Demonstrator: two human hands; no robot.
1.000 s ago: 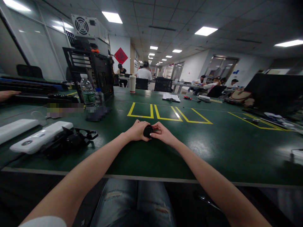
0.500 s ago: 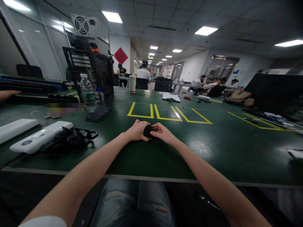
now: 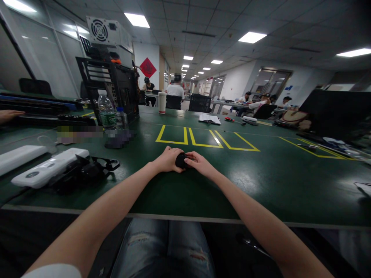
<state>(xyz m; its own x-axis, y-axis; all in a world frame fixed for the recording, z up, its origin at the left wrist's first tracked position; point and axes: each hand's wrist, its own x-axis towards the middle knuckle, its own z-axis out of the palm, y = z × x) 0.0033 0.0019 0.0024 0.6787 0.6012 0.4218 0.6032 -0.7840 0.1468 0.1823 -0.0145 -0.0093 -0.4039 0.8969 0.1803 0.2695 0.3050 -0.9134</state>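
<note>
A small black rounded object [image 3: 181, 161] is between my two hands, just above or on the green table [image 3: 185, 197]; its kind cannot be made out. My left hand [image 3: 169, 159] wraps around its left side, with the thumb on the near side. From the right, my right hand [image 3: 199, 162] closes in with thumb and fingertips against the object. Both hands hide much of it. Just beyond them, yellow tape outlines [image 3: 174, 143] mark the tabletop.
To the left lie a white power strip [image 3: 52, 168] and a black strapped item [image 3: 87, 170]. Behind stand a water bottle [image 3: 108, 112], an open computer case [image 3: 124, 90] and a white cup [image 3: 162, 103]. A clipboard [image 3: 209, 119] lies farther back. Another person's hand [image 3: 11, 115] shows at far left.
My right hand has shifted slightly, its fingers changing position on the black object. The left hand stays in place. A white item at the right edge has moved slightly rightward.
</note>
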